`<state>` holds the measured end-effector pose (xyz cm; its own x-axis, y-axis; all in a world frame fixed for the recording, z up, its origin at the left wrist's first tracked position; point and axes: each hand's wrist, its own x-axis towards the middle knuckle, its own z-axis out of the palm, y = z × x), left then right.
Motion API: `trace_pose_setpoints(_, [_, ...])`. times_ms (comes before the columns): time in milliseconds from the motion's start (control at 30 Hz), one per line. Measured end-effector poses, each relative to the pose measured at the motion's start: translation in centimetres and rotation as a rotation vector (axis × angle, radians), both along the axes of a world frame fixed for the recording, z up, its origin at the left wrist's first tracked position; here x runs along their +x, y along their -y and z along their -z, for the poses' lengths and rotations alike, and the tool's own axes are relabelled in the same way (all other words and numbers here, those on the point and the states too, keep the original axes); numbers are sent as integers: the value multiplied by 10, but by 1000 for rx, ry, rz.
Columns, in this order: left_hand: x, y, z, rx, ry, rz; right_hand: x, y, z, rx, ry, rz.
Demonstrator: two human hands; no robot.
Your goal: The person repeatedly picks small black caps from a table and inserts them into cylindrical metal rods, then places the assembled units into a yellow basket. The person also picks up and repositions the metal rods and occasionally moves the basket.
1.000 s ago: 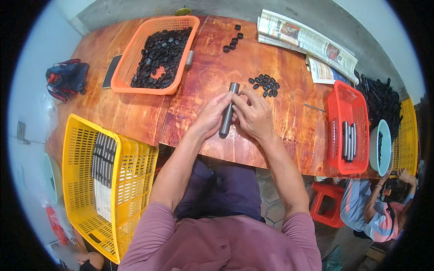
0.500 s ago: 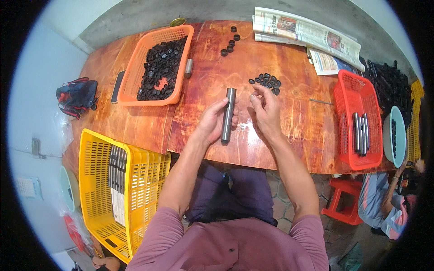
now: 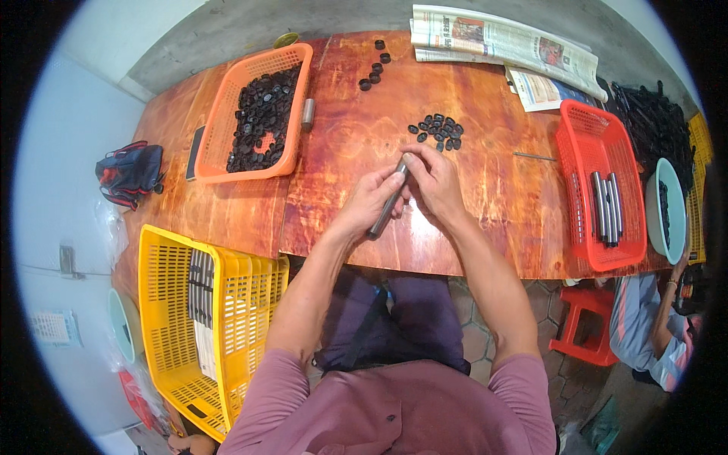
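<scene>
A dark grey metal tube (image 3: 385, 215) slants over the table's near edge, its upper end tipped right. My left hand (image 3: 365, 200) is wrapped round its middle, thumb along the side. My right hand (image 3: 435, 182) closes over the upper end with thumb and fingers pressed there; whether a small part sits under them is hidden. Just beyond the right hand lies a loose cluster of small black oval caps (image 3: 438, 129) on the reddish wooden table (image 3: 341, 144).
An orange basket (image 3: 305, 98) of black caps stands at left, a short metal cylinder (image 3: 308, 114) beside it. More caps (image 3: 375, 68) lie farther back. At right are a red basket (image 3: 573, 189) with several tubes, a thin rod (image 3: 535, 156) and newspapers (image 3: 500, 38). A yellow crate (image 3: 216, 303) stands near left.
My right hand has come left from beside the caps onto the tube's upper end. The tube, upright in the picture before, now leans right. The view has shifted slightly.
</scene>
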<state>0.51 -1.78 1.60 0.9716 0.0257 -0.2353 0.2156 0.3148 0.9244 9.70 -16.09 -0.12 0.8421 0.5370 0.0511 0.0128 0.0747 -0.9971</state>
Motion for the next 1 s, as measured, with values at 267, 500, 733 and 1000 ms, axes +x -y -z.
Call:
trace_pose_setpoints(267, [-8,1,-12,83,-99,6,-1,-1,-1,307,-235,-13])
trace_pose_setpoints(500, [-16,-4,-7,206,-61,-4,-3,1,-10,357,-275,-59])
trace_pose_setpoints(733, [-19,-3,-22,799,145,-47,-2,1,-6,313,-157,-27])
trace_pose_setpoints(1000, [-23,-5,-12,1262,308,-97,8,3,1,-1,173,45])
